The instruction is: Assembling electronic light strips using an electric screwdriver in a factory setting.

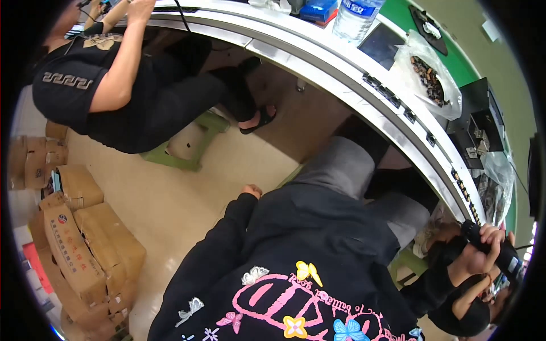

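We see the left hand (252,191) curled by the hip and the right hand (473,262) near a black device (473,232), can't tell if either holds anything; dark parts (382,91) line the bench (318,46), more lie in a clear bag (453,108), so likely partway.

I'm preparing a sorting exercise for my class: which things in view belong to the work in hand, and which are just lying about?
Likely part of the work:
- small black parts lined along the white table
- loose parts in a clear bag

Apparently just lying about:
- water bottle
- cardboard boxes
- blue box
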